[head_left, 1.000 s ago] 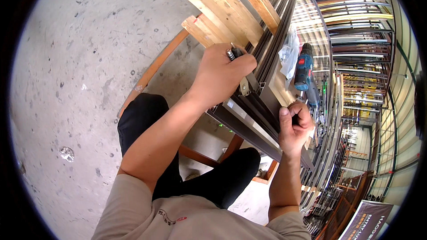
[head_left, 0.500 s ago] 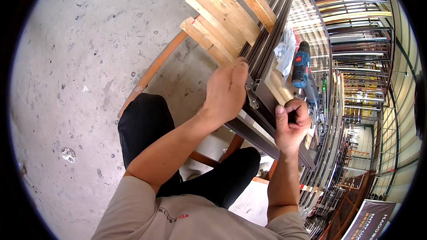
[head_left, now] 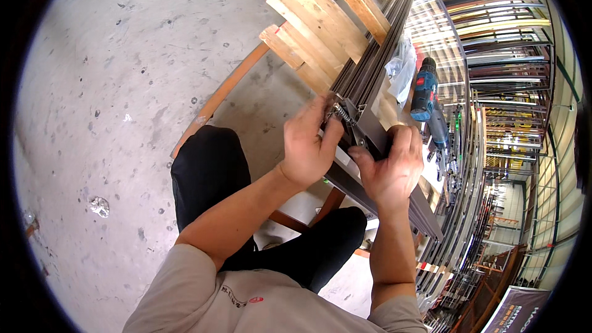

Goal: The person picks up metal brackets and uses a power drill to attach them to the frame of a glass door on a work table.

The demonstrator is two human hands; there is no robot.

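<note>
A dark brown metal frame [head_left: 372, 124] runs away from me, with a corner facing my hands. At that corner sits a small metal fitting [head_left: 343, 113] with a spring-like or threaded part. My left hand [head_left: 308, 145] pinches the fitting between thumb and fingers; its exact grip is partly hidden. My right hand [head_left: 394, 166] is wrapped over the frame's near side bar, thumb toward the fitting and fingers over the far side. A small metal plate [head_left: 362, 142] shows by the right thumb.
Beyond the frame lie a blue cordless drill [head_left: 424, 89] and a clear plastic bag [head_left: 402, 68]. Wooden boards [head_left: 320, 15] jut out on the left side. Racks of long metal profiles [head_left: 499, 31] stand at the right. Crumpled foil [head_left: 99, 206] lies on the floor.
My right hand has gone from a loose curl above the frame to a grip on its side bar. My left hand has turned, so the fitting shows between its fingers.
</note>
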